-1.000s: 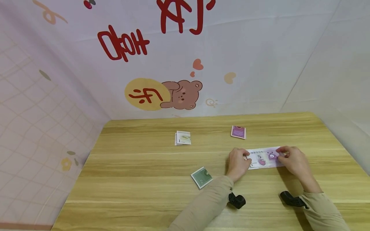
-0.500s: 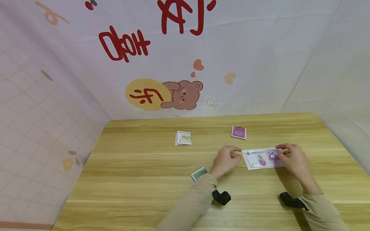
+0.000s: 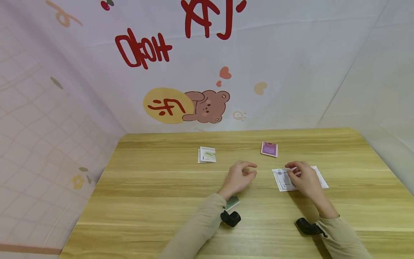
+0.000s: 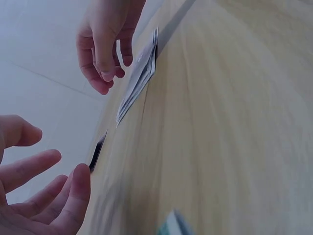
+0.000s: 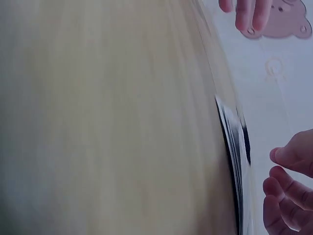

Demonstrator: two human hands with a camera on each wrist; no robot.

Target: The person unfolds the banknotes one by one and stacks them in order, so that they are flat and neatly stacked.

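Note:
In the head view my right hand (image 3: 304, 180) hovers over a stack of purple-and-white notes (image 3: 320, 176), fingers loosely bent and holding nothing. The right wrist view has the stack (image 5: 234, 147) lying on the table, with the fingers of my right hand (image 5: 293, 191) apart from it. My left hand (image 3: 238, 177) is above the table to the left of the stack, its thumb and fingers parted around nothing. Below its wrist a folded green note (image 3: 233, 203) is partly covered by the forearm.
A folded purple note (image 3: 269, 149) lies behind the stack. Folded white notes marked 1 (image 3: 207, 154) lie at the back, left of centre. Behind the wooden table (image 3: 145, 180) hangs a printed white cloth (image 3: 284, 54). A black device sits at each wrist.
My left hand has let go of the stack and moved left, its forearm now over the green note. My right hand has released the stack's right end and moved left above it.

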